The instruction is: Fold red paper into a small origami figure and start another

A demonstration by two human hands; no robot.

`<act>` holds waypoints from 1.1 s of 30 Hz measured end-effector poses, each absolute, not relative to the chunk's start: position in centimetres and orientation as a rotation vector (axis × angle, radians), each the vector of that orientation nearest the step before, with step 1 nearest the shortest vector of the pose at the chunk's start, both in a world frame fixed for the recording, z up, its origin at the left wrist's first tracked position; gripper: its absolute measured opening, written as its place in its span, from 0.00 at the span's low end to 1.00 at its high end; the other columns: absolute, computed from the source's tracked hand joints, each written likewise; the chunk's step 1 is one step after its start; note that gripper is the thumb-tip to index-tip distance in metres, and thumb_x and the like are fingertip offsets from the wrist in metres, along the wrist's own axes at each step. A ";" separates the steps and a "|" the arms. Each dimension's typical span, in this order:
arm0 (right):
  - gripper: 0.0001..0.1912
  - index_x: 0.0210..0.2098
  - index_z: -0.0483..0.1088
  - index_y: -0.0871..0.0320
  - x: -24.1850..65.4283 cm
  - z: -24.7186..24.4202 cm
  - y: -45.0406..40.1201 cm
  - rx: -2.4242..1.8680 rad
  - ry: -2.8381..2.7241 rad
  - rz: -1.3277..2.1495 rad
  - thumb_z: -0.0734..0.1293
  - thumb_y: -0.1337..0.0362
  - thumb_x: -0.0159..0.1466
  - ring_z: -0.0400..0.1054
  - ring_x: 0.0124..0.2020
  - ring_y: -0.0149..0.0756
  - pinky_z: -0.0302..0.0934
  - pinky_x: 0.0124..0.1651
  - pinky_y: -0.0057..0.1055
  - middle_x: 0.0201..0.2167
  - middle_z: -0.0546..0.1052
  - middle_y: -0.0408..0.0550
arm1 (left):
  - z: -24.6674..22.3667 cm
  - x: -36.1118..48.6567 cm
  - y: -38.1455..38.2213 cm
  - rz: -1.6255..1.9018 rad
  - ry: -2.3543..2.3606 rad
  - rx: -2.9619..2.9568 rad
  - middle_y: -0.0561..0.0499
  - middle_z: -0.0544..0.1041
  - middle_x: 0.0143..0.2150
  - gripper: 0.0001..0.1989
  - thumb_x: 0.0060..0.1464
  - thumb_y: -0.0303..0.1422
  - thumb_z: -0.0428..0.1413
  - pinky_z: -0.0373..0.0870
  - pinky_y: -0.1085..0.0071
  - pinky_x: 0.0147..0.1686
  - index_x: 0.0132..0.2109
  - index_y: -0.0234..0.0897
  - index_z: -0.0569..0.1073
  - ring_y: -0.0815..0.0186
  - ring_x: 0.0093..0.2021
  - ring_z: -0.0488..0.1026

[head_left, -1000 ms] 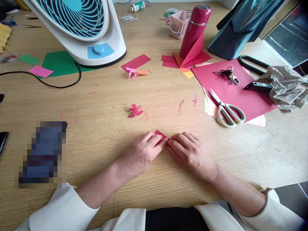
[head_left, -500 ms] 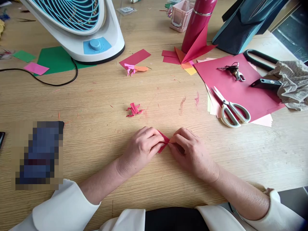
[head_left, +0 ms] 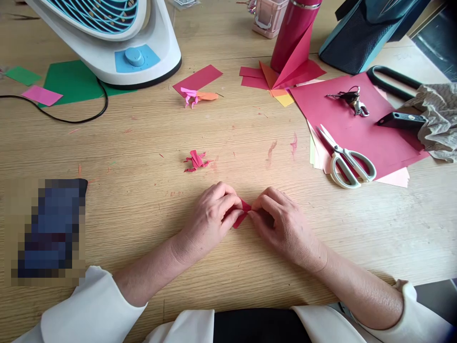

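A small folded piece of red paper (head_left: 243, 213) is pinched between both of my hands just above the wooden table (head_left: 143, 157). My left hand (head_left: 210, 219) grips its left side with thumb and fingers curled over it. Fingertip to fingertip with it, my right hand (head_left: 282, 226) holds the right end. Most of the paper is hidden by my fingers. A finished small red origami figure (head_left: 194, 161) lies on the table a little beyond my left hand.
A white and blue fan (head_left: 117, 43) stands at the back left with its black cord (head_left: 71, 116). Scissors (head_left: 348, 159) lie on red paper sheets (head_left: 357, 128) at the right, with keys (head_left: 352, 100). A pink origami piece (head_left: 194, 95), a red bottle (head_left: 291, 33) and a dark bag (head_left: 360, 33) stand behind.
The red paper lay flat under my fingertips a second ago; now it is lifted and pinched into a narrower fold. The view has tilted slightly downward.
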State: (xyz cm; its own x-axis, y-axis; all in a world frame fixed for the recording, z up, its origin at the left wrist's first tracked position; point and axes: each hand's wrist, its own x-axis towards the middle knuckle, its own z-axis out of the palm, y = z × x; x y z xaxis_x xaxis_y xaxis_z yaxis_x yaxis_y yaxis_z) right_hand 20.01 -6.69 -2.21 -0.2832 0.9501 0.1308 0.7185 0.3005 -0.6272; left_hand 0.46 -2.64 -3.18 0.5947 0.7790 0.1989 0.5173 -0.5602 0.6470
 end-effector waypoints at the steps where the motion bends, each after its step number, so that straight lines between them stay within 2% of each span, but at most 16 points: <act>1: 0.06 0.32 0.67 0.57 20.0 -2.3 -6.7 -1.486 -2.078 0.632 0.65 0.70 0.66 0.63 0.32 0.34 0.57 0.38 0.33 0.31 0.70 0.45 | -3.2 0.5 -2.6 0.643 1.027 2.285 0.50 0.71 0.39 0.05 0.61 0.24 0.55 0.67 0.66 0.43 0.36 0.36 0.72 0.65 0.40 0.69; 14: 0.07 0.29 0.65 0.58 19.8 -2.5 -6.5 -1.584 -2.055 0.611 0.64 0.71 0.64 0.62 0.30 0.32 0.56 0.34 0.31 0.33 0.67 0.46 | -2.7 1.2 -3.0 0.591 1.122 2.257 0.47 0.69 0.40 0.08 0.61 0.23 0.50 0.68 0.64 0.44 0.33 0.35 0.68 0.63 0.40 0.69; 21: 0.07 0.29 0.65 0.58 19.7 -2.7 -6.4 -1.596 -2.083 0.552 0.64 0.71 0.64 0.62 0.31 0.33 0.56 0.34 0.31 0.33 0.67 0.46 | -2.7 1.7 -2.7 0.543 1.161 2.281 0.46 0.69 0.41 0.07 0.59 0.23 0.53 0.69 0.63 0.44 0.33 0.36 0.68 0.62 0.41 0.70; 25: 0.04 0.33 0.67 0.57 19.8 -2.7 -6.4 -1.577 -2.104 0.534 0.64 0.72 0.64 0.63 0.31 0.33 0.58 0.34 0.31 0.34 0.68 0.46 | -2.8 1.7 -2.6 0.518 1.168 2.295 0.46 0.69 0.41 0.06 0.59 0.23 0.54 0.69 0.63 0.44 0.33 0.35 0.69 0.62 0.40 0.70; 33: 0.08 0.40 0.72 0.59 20.5 -2.8 -6.9 -1.336 -2.215 0.436 0.62 0.74 0.67 0.67 0.36 0.35 0.63 0.40 0.33 0.38 0.73 0.50 | -2.8 1.7 -2.5 0.534 1.163 2.311 0.47 0.69 0.41 0.04 0.59 0.25 0.55 0.69 0.64 0.43 0.34 0.35 0.70 0.62 0.40 0.70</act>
State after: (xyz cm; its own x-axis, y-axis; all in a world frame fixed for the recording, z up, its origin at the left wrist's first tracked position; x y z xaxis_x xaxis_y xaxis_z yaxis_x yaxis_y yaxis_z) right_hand 20.46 -6.86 -2.75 -0.3836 0.8861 0.2601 0.7215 0.4633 -0.5146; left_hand 1.66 -2.52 -2.84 0.5591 0.8202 0.1212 0.6264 -0.5136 0.5863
